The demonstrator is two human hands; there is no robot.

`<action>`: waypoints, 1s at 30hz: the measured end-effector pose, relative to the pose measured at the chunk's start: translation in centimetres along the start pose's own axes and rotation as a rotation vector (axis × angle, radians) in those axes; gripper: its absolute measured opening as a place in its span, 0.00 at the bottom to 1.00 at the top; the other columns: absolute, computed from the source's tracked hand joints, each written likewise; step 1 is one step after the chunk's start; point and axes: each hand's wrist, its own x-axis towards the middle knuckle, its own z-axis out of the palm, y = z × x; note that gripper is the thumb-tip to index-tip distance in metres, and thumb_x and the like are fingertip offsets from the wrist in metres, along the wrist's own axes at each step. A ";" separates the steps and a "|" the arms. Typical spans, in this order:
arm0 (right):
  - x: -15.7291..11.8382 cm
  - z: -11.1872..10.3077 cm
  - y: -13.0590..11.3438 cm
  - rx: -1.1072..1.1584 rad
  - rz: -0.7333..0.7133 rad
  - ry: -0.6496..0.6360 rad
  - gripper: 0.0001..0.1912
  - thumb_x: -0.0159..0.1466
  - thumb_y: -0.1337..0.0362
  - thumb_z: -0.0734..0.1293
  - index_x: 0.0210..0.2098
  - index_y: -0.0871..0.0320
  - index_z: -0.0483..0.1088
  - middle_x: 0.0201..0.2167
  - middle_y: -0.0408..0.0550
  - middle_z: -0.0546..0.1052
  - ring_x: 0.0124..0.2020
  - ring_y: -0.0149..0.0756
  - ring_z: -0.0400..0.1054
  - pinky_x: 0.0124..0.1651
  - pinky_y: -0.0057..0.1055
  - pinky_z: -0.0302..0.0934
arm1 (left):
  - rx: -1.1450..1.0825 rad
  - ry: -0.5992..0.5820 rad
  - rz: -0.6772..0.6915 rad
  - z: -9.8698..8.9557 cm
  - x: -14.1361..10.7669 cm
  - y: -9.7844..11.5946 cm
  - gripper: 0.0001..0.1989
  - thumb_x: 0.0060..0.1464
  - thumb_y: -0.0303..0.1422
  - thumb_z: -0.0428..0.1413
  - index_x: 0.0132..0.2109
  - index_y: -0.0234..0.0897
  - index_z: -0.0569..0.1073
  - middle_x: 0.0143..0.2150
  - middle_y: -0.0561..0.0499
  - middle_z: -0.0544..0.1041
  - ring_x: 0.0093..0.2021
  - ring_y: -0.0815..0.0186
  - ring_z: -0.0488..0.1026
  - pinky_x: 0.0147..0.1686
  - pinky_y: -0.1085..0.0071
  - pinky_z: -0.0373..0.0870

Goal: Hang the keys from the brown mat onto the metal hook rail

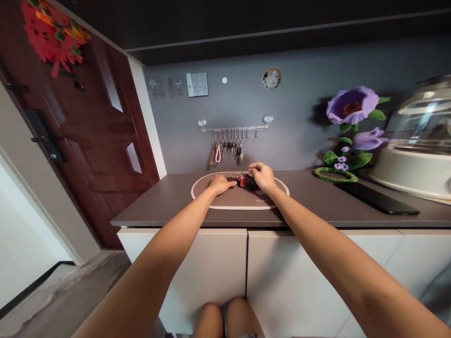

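Hanging behind the oval mat are keys; a black phone lies rightward on the table. A dark bundle with a red tag lies on the mat; the left grip meets its edge, how wide unclear; the right grip is narrow, its hold unclear.

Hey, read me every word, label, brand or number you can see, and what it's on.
No text is legible.
Wall switch panel: small marks, too small to read.
Oval mat: pale lettering near its front right edge, too blurred.
Small red item: too small to tell if printed.
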 end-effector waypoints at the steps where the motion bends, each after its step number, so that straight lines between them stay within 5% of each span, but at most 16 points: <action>1: 0.0 0.0 0.2 -0.020 -0.018 -0.002 0.09 0.51 0.73 0.60 0.28 0.59 0.70 0.27 0.44 0.74 0.31 0.30 0.66 0.44 0.31 0.58 | 0.028 0.008 0.000 -0.1 0.0 -0.1 0.14 0.36 0.41 0.60 0.18 0.35 0.70 0.13 0.54 0.63 0.21 0.69 0.62 0.22 0.74 0.52; 8: 0.1 -0.1 1.0 -0.058 -0.075 -0.002 0.08 0.50 0.73 0.61 0.27 0.58 0.71 0.28 0.44 0.74 0.34 0.33 0.65 0.48 0.32 0.55 | 0.053 -0.016 -0.012 -1.1 -0.1 -0.8 0.11 0.39 0.36 0.57 0.18 0.34 0.67 0.10 0.57 0.55 0.14 0.74 0.51 0.19 0.73 0.45; 12: 0.0 -0.1 1.1 -0.155 -0.146 -0.006 0.09 0.50 0.72 0.60 0.27 0.57 0.71 0.28 0.45 0.74 0.34 0.33 0.64 0.48 0.32 0.54 | -0.030 -0.009 -0.063 -1.6 0.2 -1.2 0.10 0.39 0.35 0.57 0.19 0.34 0.67 0.11 0.57 0.58 0.14 0.74 0.53 0.18 0.74 0.48; 20: 0.0 -0.2 1.2 -0.254 -0.217 0.000 0.10 0.51 0.71 0.59 0.29 0.58 0.71 0.28 0.46 0.74 0.33 0.33 0.65 0.45 0.32 0.56 | -0.505 0.028 -0.130 -2.5 0.9 -1.1 0.07 0.42 0.32 0.57 0.28 0.31 0.71 0.27 0.49 0.74 0.28 0.70 0.69 0.33 0.74 0.64; 30: -0.4 -0.1 0.3 -0.414 -0.320 -0.030 0.13 0.53 0.69 0.56 0.31 0.60 0.71 0.29 0.48 0.75 0.32 0.34 0.67 0.40 0.31 0.59 | -1.026 -0.037 -0.179 -3.0 0.7 0.0 0.06 0.50 0.31 0.51 0.34 0.34 0.70 0.34 0.46 0.75 0.36 0.68 0.72 0.46 0.68 0.62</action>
